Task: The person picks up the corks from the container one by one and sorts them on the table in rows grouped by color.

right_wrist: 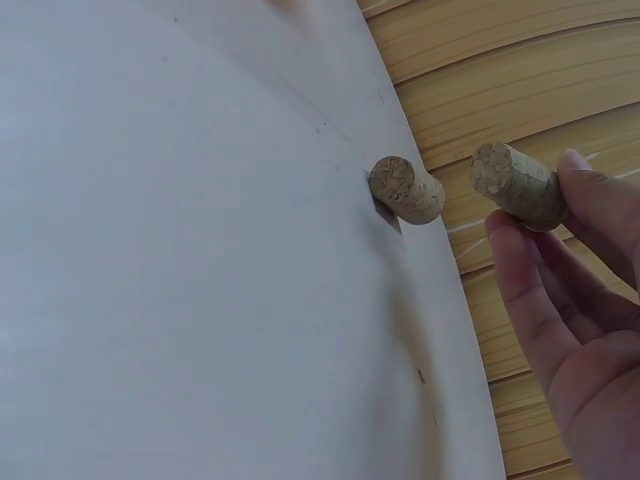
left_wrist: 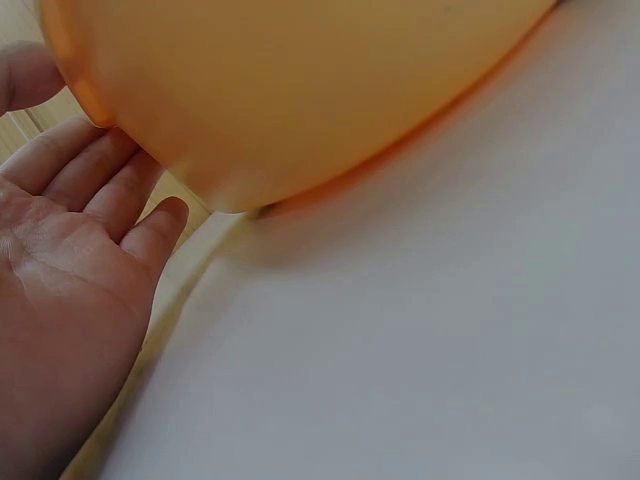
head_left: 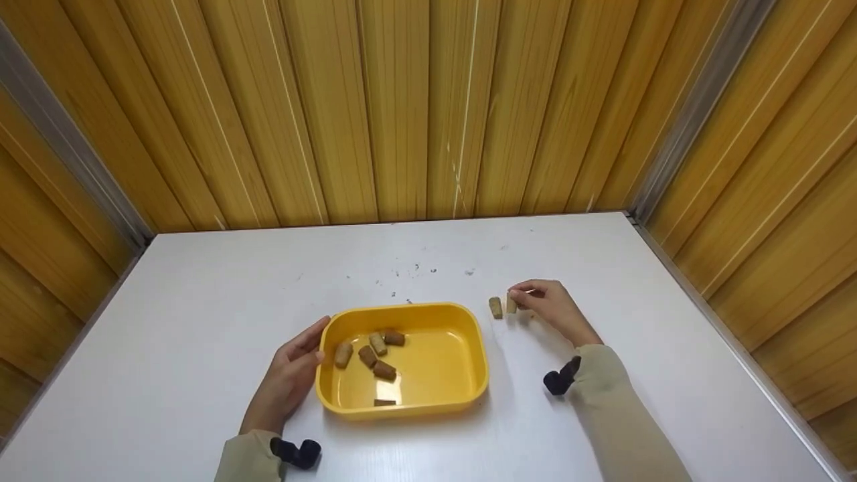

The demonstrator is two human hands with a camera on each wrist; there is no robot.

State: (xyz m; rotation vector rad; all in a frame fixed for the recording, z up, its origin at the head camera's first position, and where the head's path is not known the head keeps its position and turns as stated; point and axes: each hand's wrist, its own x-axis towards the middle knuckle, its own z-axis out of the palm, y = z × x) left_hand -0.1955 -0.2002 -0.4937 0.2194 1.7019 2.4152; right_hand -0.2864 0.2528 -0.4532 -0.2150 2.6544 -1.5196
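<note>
My right hand pinches a pale cork between thumb and fingertips, over the table to the right of the tray. Just left of it, another cork stands on the table; the right wrist view shows this second cork close to the held one. My left hand holds the yellow plastic tray at its left end, thumb at the rim and fingers along the outside. Inside the tray, several corks lie to the left, some light like one cork, others darker brown like another.
The white table carries small dark marks beyond the tray. Wood-patterned panel walls close off the back and both sides. The tray's near wall partly hides a brown piece inside.
</note>
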